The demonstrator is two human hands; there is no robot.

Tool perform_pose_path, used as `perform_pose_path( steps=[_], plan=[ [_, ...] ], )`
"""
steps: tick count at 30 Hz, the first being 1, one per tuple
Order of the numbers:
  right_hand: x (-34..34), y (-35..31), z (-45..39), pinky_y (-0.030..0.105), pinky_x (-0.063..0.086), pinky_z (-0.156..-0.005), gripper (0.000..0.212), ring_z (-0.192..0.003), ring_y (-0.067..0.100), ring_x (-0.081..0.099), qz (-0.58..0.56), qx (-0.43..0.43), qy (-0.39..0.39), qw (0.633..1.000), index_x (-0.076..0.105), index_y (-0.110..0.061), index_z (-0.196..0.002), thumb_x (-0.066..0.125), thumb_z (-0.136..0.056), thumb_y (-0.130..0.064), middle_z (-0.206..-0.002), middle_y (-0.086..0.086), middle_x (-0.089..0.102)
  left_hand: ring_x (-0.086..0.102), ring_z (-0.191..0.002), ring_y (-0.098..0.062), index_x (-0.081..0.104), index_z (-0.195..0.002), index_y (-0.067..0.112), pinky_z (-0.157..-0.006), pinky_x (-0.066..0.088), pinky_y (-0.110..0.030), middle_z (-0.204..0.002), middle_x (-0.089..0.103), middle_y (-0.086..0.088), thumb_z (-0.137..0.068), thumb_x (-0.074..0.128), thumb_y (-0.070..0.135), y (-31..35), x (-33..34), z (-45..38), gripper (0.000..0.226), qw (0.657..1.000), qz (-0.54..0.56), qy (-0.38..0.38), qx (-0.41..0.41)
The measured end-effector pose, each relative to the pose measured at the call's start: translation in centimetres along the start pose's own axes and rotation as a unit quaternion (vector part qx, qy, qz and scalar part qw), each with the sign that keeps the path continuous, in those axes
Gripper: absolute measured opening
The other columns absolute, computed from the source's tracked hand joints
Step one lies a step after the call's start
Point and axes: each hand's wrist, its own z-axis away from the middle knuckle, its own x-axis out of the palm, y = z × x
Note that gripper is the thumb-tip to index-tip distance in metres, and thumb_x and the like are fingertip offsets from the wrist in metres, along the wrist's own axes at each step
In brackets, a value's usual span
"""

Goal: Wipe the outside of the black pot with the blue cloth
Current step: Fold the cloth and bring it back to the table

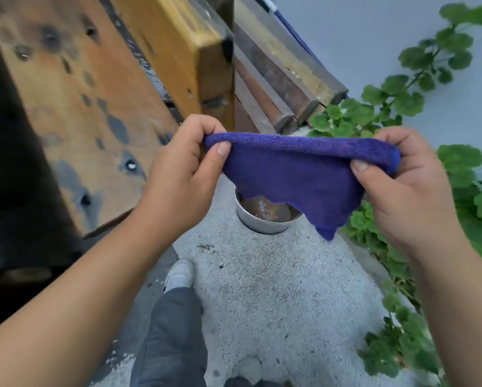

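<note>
Both hands pinch the blue cloth [304, 174] by its top edge: the left hand [184, 174] nips one corner between thumb and curled fingers, and the right hand [401, 188] nips the opposite corner the same way. The cloth is stretched between them in the air, its upper edge folded over in a soft roll, the rest hanging down to a point at the lower right. No black pot can be told apart in this view.

Below the cloth, partly hidden by its hanging edge, a metal bowl [265, 223] stands on the pebbled ground [276, 289]. It holds brownish, wet-looking liquid with a shine on top.

The two forearms reach in from the bottom corners, wrists raised, thumbs facing the camera and knuckles turned away. Between them, lower down, a leg in dark grey trousers [172, 331] ends in a pale shoe [179, 275] on the ground.

To the left, stained wooden boards [94, 107] lean at a slant. On the right, green leafy plants [401, 88] grow along a pale wall [373, 37].
</note>
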Motion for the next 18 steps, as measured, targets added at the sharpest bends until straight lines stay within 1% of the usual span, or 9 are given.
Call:
perform_pose_path(
  steps=[3,6,7,8,10,13,15,17,18],
  plan=[
    [0.9,-5.8,0.7,0.016,0.041,-0.061,0.019,-0.066,-0.001,0.047,-0.035,-0.010,-0.015,0.999,0.060,-0.043,-0.086,0.064,-0.080,-0.026,-0.074,-0.021,0.057,0.053,-0.074,-0.014,0.046,-0.090,0.040,-0.072,0.046,-0.036,-0.079,0.054,0.011,-0.093,0.047,0.027,5.0,-4.2,1.8,0.013,0.999,-0.002,0.041,-0.008],
    [2.7,-13.0,2.5,0.015,0.041,-0.065,0.026,-0.068,-0.003,0.048,-0.044,-0.032,-0.037,0.998,0.059,-0.041,-0.085,0.064,-0.082,-0.016,-0.075,-0.022,0.057,0.049,-0.073,0.012,0.047,-0.089,0.038,-0.068,0.038,-0.007,-0.080,0.058,0.018,-0.094,0.049,0.014,10.9,-9.8,4.4,0.024,0.995,-0.033,0.092,-0.020],
    [3.4,-14.8,3.1,0.014,0.041,-0.065,0.026,-0.068,-0.004,0.049,-0.048,-0.042,-0.050,0.997,0.058,-0.037,-0.086,0.063,-0.083,-0.012,-0.074,-0.023,0.057,0.050,-0.071,0.013,0.047,-0.089,0.036,-0.066,0.036,-0.005,-0.080,0.059,0.024,-0.094,0.050,0.014,12.3,-11.4,5.3,0.023,0.994,-0.023,0.104,-0.029],
    [4.2,-16.9,3.6,0.012,0.041,-0.064,0.025,-0.067,-0.006,0.049,-0.049,-0.046,-0.068,0.995,0.056,-0.032,-0.086,0.062,-0.083,-0.009,-0.074,-0.024,0.058,0.050,-0.069,0.010,0.048,-0.089,0.035,-0.063,0.038,-0.006,-0.077,0.059,0.029,-0.093,0.049,0.016,13.8,-13.3,6.3,0.020,0.991,-0.011,0.121,-0.049],
    [6.3,-20.4,4.7,0.010,0.043,-0.065,0.026,-0.070,-0.008,0.054,-0.057,-0.042,-0.106,0.992,0.057,-0.029,-0.090,0.062,-0.083,-0.005,-0.077,-0.026,0.063,0.050,-0.066,0.005,0.049,-0.089,0.035,-0.059,0.041,-0.012,-0.074,0.057,0.029,-0.092,0.048,0.020,15.8,-17.0,8.3,0.015,0.985,0.000,0.156,-0.074],
    [9.1,-23.9,5.5,0.013,0.048,-0.073,0.041,-0.085,-0.005,0.063,-0.040,-0.034,-0.171,0.984,0.065,-0.036,-0.102,0.065,-0.083,0.000,-0.092,-0.027,0.071,0.048,-0.068,0.000,0.050,-0.090,0.033,-0.060,0.042,-0.017,-0.076,0.056,0.025,-0.092,0.047,0.020,17.1,-21.1,11.0,0.013,0.980,0.015,0.183,-0.081],
    [11.7,-26.3,6.6,0.022,0.051,-0.073,0.036,-0.087,0.001,0.065,-0.015,-0.040,-0.216,0.976,0.070,-0.041,-0.096,0.066,-0.082,-0.009,-0.093,-0.021,0.073,0.049,-0.068,0.001,0.051,-0.090,0.035,-0.059,0.041,-0.013,-0.077,0.056,0.023,-0.092,0.046,0.019,17.6,-24.3,13.4,0.017,0.970,0.037,0.221,-0.094],
    [14.8,-28.6,7.7,0.035,0.054,-0.074,0.023,-0.084,0.009,0.066,0.006,-0.046,-0.259,0.965,0.071,-0.043,-0.091,0.065,-0.079,-0.024,-0.089,-0.015,0.073,0.050,-0.071,0.000,0.053,-0.089,0.045,-0.065,0.041,-0.016,-0.079,0.058,0.023,-0.091,0.045,0.020,17.9,-27.7,15.9,0.026,0.961,0.042,0.250,-0.112],
    [16.2,-29.3,8.1,0.038,0.053,-0.075,0.019,-0.083,0.010,0.065,0.016,-0.049,-0.270,0.961,0.070,-0.042,-0.090,0.064,-0.078,-0.029,-0.086,-0.014,0.072,0.050,-0.072,-0.001,0.054,-0.087,0.048,-0.067,0.041,-0.018,-0.078,0.058,0.023,-0.091,0.045,0.021,17.9,-29.0,17.0,0.029,0.957,0.043,0.259,-0.126]
  ],
)
